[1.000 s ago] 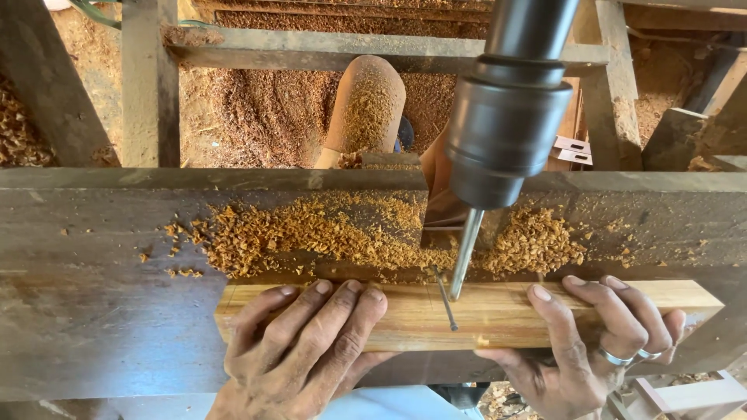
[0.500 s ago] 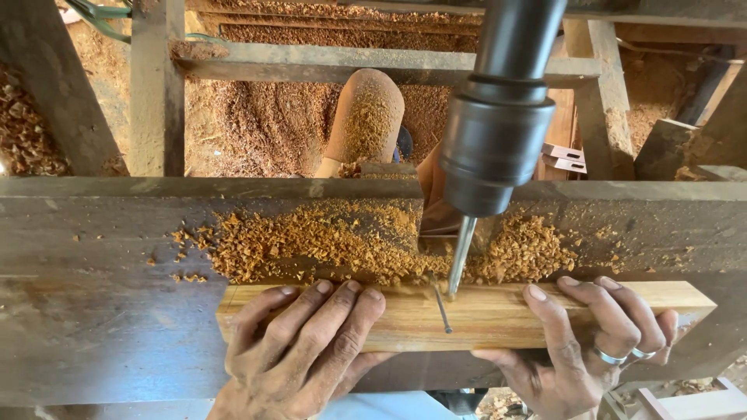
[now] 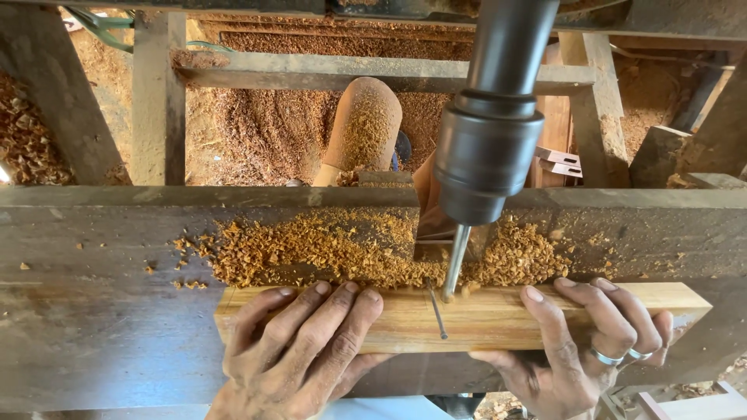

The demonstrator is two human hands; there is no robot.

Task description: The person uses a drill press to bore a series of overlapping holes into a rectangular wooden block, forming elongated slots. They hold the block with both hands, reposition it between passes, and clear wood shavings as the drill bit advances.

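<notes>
Here the drill bit (image 3: pixel 455 263) meets the top edge of one pale wooden block (image 3: pixel 475 317), which lies along the near edge of the grey surface (image 3: pixel 101 311); the tip sits right at the wood, with small chips gathered about it, so I judge the boring as only just begun, the hole shallow at best; how deep it goes cannot be told. A thin dark line (image 3: pixel 437 311) runs across the block's face just beside the bit, seemingly a mark or a slit; which one is unclear. Orange-brown shavings (image 3: pixel 311 253) lie heaped on the surface behind the block, toward the far edge, on both sides of the bit, which suggests that a good deal of cutting is already done at this spot.

The left hand (image 3: pixel 299 350) lies flat over the block's left part, its fingers (image 3: pixel 334 319) close together and pressed down on the wood; the right hand (image 3: pixel 580 342) grips the right part, fingers curled over the top face and thumb stretched toward the bit; both hold the block steady.

Counted: one block, one dark chuck (image 3: pixel 489 159) with one bit, two hands, two rings (image 3: pixel 607 358) on the right hand, one rounded wooden piece (image 3: pixel 364 124) coated with dust beyond the far edge.
</notes>
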